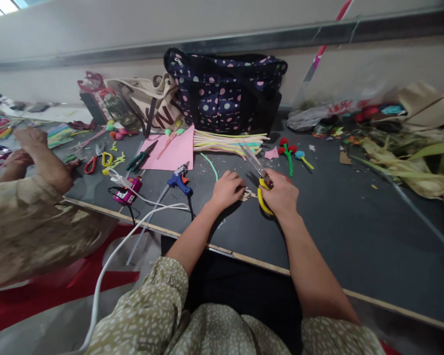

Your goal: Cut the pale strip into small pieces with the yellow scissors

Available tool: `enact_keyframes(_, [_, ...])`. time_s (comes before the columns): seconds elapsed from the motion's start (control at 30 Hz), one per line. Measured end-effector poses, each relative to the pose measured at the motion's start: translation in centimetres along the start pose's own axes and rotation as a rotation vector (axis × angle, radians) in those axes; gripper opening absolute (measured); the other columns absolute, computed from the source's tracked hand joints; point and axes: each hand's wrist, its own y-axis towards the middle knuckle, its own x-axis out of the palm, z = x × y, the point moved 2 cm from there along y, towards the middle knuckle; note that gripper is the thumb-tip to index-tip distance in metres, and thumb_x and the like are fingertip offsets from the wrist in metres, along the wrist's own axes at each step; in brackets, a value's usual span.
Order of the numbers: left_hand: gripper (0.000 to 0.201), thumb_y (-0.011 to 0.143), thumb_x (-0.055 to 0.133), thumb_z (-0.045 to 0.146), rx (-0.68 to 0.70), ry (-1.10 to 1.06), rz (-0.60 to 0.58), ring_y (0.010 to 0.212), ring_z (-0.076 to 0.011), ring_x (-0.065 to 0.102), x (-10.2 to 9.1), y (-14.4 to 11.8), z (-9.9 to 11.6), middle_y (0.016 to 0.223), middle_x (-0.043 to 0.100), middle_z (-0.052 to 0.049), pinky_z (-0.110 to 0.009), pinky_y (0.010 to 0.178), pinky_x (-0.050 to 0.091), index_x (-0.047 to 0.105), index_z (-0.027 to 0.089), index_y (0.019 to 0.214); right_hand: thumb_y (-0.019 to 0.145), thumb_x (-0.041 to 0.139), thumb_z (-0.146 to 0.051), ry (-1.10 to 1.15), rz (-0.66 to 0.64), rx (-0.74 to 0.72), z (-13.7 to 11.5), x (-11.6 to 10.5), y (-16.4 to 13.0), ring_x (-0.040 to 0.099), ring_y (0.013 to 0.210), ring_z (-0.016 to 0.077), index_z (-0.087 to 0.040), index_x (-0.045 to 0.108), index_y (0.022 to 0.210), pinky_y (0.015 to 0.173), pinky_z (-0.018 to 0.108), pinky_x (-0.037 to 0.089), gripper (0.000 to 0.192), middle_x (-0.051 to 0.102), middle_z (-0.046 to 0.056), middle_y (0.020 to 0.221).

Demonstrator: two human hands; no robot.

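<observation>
**At table centre: both hands on sticks and scissors**

On the dark table (pixel 355 236), mid-frame, both of the person's hands sit close together near the front edge.

- Left hand (pixel 227 190): palm down, fingers curled narrow, fingertips pressing on a small bundle of pale sticks (pixel 248 194) lying flat on the table. Touching, not lifting.
- Right hand (pixel 281 193): closed around the yellow handles of a pair of scissors (pixel 261 180). Blades point up and left, away from the person, slightly parted. Handle loop touches or nearly touches the table; can't tell which.
- Sticks lie between the two hands, just beside the scissor handles.

Around them:
- Blue glue gun (pixel 178 180) just left of the left hand, white cable (pixel 111 266) running off the table edge toward the person.
- Pink device (pixel 126 193) further left, also cabled.
- Pink paper sheet (pixel 172 150) behind the glue gun; green-handled pliers (pixel 140 159) at its left edge.
- Stack of pale pipe cleaners (pixel 225 140) behind the hands, in front of a polka-dot bag (pixel 225 91).
- Red pipe-cleaner flower (pixel 287 150) with green stem, right of the blades.
- Red-and-yellow scissors (pixel 96 161) far left.

Another person's arm (pixel 46 162) reaches over the table at left, well apart from the hands.
</observation>
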Motion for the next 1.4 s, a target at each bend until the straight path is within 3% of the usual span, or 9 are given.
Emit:
enact_keyframes(0.3, [0.015,0.088,0.053,0.023,0.003,0.012,-0.033,0.09,-0.0221,0.052,0.8,0.1,-0.3,0.086,0.062,-0.006,-0.033,0.075,0.04,0.068,0.02,0.085,0.076,0.058,-0.03,0.001,0.009,-0.009,0.1,0.2,0.0,0.06,0.081,0.0169,-0.028,0.062,0.116,0.063,0.026,0.036,0.04,0.068,0.0,0.087])
enact_keyframes(0.43, [0.015,0.088,0.053,0.023,-0.082,-0.126,0.059,0.091,-0.0217,0.054,0.3,0.0,-0.3,0.088,0.064,-0.007,-0.034,0.078,0.042,0.066,0.019,0.083,0.076,0.057,-0.03,0.008,0.021,-0.019,0.1,0.1,0.0,0.06,0.079,0.0166,-0.028,0.063,0.112,0.062,0.026,0.035,0.036,0.067,0.0,0.085])
enact_keyframes(0.53, [0.012,0.084,0.057,0.023,-0.254,-0.462,0.22,0.082,-0.0178,0.056,-0.1,0.1,-0.8,0.082,0.065,-0.004,-0.031,0.076,0.043,0.066,0.019,0.078,0.076,0.057,-0.03,0.015,0.03,-0.022,0.1,0.1,0.0,0.061,0.079,0.0164,-0.028,0.063,0.112,0.062,0.026,0.036,0.036,0.067,0.0,0.085])
enact_keyframes(0.7, [0.012,0.073,0.069,0.028,-0.527,-1.285,0.445,0.058,-0.0082,0.052,-0.2,0.3,-2.1,0.072,0.067,-0.001,-0.022,0.059,0.042,0.068,0.016,0.072,0.075,0.059,-0.028,0.052,0.031,-0.056,-0.2,0.3,-0.3,0.062,0.081,0.016,-0.028,0.063,0.113,0.065,0.026,0.039,0.038,0.069,-0.001,0.088])
enact_keyframes(0.83, [0.013,0.066,0.075,0.025,-0.615,-1.583,0.598,0.057,-0.0054,0.054,-0.5,0.4,-2.7,0.071,0.067,0.0,-0.02,0.059,0.046,0.066,0.015,0.067,0.075,0.06,-0.028,0.038,0.02,-0.078,-0.6,0.4,-0.5,0.063,0.083,0.0164,-0.028,0.063,0.114,0.065,0.026,0.04,0.039,0.069,-0.001,0.088])
enact_keyframes(1.0, [0.02,0.062,0.081,0.024,-0.645,-1.722,0.668,0.056,-0.0041,0.056,-0.8,0.2,-3.0,0.073,0.067,0.001,-0.018,0.059,0.047,0.064,0.016,0.069,0.077,0.06,-0.028,0.039,0.005,-0.142,-0.8,0.6,-0.8,0.064,0.084,0.0162,-0.026,0.062,0.119,0.068,0.026,0.043,0.042,0.07,0.0,0.093])
enact_keyframes(1.17, [0.038,0.061,0.082,0.02,-0.644,-1.794,0.684,0.064,-0.0056,0.06,-1.2,0.1,-3.1,0.08,0.069,0.002,-0.019,0.066,0.048,0.07,0.02,0.097,0.079,0.06,-0.031,0.011,0.004,-0.251,-1.1,0.8,-1.1,0.065,0.089,0.0163,-0.025,0.061,0.122,0.069,0.025,0.044,0.044,0.071,0.001,0.1])
enact_keyframes(1.4, [0.026,0.062,0.08,0.021,-0.643,-1.79,0.667,0.062,-0.0055,0.057,-1.4,0.0,-3.0,0.073,0.064,0.002,-0.021,0.066,0.049,0.071,0.016,0.086,0.083,0.059,-0.035,-0.053,-0.038,-0.356,-1.7,0.8,-1.5,0.064,0.085,0.0159,-0.024,0.062,0.124,0.065,0.024,0.042,0.042,0.071,0.002,0.099])
